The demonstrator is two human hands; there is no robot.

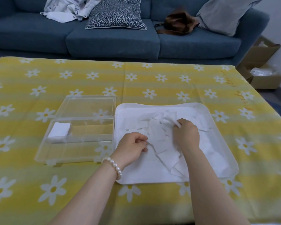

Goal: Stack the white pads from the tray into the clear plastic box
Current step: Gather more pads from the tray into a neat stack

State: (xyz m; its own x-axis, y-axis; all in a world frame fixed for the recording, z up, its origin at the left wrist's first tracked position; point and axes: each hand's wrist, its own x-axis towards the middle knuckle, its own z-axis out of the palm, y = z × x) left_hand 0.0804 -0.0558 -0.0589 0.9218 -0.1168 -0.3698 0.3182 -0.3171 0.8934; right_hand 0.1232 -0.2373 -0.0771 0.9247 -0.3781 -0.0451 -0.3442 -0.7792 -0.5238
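I am leaning over the tabletop [152,82], which is wearing a yellow cloth printed with white daisies, and behind it a blue sofa [113,39] is carrying a patterned cushion [116,13] and a brown bag [177,23].

The white tray [224,143] is sitting to my right, holding a loose, overlapping heap of white pads [161,138]. Just beside it, on my left, the clear plastic box [81,127] is lying with its lid [88,106] folded open away from me. One short stack of pads [59,132] is already resting at the left end of the box, and the remainder of that compartment is showing only cloth through the plastic, so I am judging the job as barely begun.

My left hand [133,149], with a pearl bracelet [113,166] on its wrist, is curling its fingers [143,142] onto the near edge of the heap; whether they are actually pinching a pad, I cannot tell. My right hand [186,135] is pinching the corner of a pad between thumb and fingertip.

The risk I am seeing: the pads are thin and lying across one another, so lifting one could drag its neighbours over the rim. White on white is also hiding the edges, so I could be taking two at once.
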